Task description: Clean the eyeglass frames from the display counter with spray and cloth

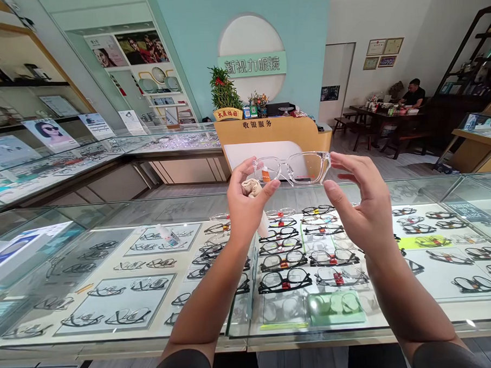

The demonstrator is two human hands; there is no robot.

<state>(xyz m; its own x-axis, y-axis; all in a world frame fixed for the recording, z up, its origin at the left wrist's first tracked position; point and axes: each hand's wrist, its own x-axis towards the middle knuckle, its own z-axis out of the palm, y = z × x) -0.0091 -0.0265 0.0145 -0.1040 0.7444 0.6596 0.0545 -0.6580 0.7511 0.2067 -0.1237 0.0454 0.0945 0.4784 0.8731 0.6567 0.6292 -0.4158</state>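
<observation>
Head view: your left hand (246, 207) grips clear glasses (310, 166) plus a bunched cloth (251, 187), your right hand (365, 200) pinching the other end, seemingly leaving both lenses (304, 171) largely uncovered.

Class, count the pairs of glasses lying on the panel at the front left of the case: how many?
4 on the panel: a back-left pair, a back-right pair, a front-left pair and a front-right pair. None seems hidden.
</observation>
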